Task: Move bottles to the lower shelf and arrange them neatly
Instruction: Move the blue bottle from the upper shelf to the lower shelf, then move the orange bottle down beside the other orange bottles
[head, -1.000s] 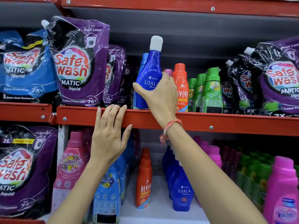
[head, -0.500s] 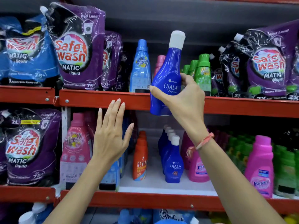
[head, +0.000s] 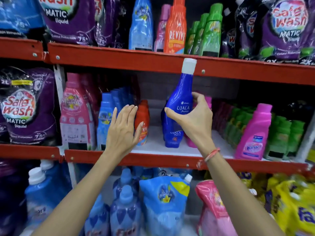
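My right hand [head: 194, 118] grips a dark blue Ujala bottle [head: 180, 99] with a white cap, held upright in front of the middle shelf [head: 153, 159], its cap level with the upper shelf's red rail [head: 119, 57]. Right below it a row of matching blue Ujala bottles [head: 172, 135] stands on the middle shelf. My left hand [head: 122, 130] is open, fingers spread, in front of the orange Revive bottles [head: 143, 121] on that shelf. On the upper shelf stand a light blue bottle [head: 141, 24], a pink one, an orange Revive bottle [head: 175, 28] and green bottles [head: 206, 31].
Purple Safe Wash pouches [head: 25, 106] fill the left of the middle shelf and both ends of the upper one. Pink [head: 254, 133] and green bottles [head: 281, 137] stand at middle right. White shelf floor shows between the Revive and Ujala rows. Blue, pink and yellow pouches crowd the bottom shelf.
My right hand has carried the Ujala bottle down from the upper shelf to the front of the middle shelf. My left hand dropped from the upper rail to the middle shelf. The view tilted down.
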A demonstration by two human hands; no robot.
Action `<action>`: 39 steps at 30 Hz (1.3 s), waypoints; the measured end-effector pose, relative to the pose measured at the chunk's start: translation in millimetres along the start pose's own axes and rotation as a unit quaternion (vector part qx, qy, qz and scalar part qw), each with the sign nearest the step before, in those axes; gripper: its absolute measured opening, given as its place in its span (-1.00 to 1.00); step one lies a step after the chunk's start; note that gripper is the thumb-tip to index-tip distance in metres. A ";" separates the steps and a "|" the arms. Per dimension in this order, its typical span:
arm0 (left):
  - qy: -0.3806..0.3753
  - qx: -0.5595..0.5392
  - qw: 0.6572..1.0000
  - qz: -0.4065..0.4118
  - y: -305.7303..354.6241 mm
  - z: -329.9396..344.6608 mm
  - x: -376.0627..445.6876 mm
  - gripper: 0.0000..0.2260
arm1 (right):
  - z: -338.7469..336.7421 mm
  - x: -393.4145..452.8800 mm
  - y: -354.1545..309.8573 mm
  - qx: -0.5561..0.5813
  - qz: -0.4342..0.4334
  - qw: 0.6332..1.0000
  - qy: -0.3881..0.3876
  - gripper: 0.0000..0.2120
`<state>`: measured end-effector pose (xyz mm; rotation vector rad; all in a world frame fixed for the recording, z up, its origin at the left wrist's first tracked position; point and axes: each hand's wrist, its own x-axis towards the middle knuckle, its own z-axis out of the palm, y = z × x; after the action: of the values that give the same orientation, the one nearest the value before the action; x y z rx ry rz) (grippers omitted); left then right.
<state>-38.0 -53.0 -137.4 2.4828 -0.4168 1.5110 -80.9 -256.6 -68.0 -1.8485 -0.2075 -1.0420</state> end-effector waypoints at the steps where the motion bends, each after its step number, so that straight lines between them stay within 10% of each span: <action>1: -0.016 0.000 1.000 -0.003 1.3 4.0 -6.9 -0.54 | 2.0 -4.6 9.6 -0.006 0.007 1.000 -0.007 -0.28; 27: -0.172 0.029 0.983 -0.053 -9.4 53.9 -88.5 -0.45 | 30.9 -30.9 127.2 -0.092 0.093 0.985 -0.117 -0.18; 39: -0.186 0.040 0.980 -0.055 -5.9 49.8 -87.9 -0.44 | 9.1 13.8 8.0 -0.064 -0.195 0.973 0.105 -0.73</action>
<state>-32.9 -51.6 -238.5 2.8040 -0.2724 1.0406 -62.8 -257.3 -64.7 -1.8355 -0.3971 -1.5436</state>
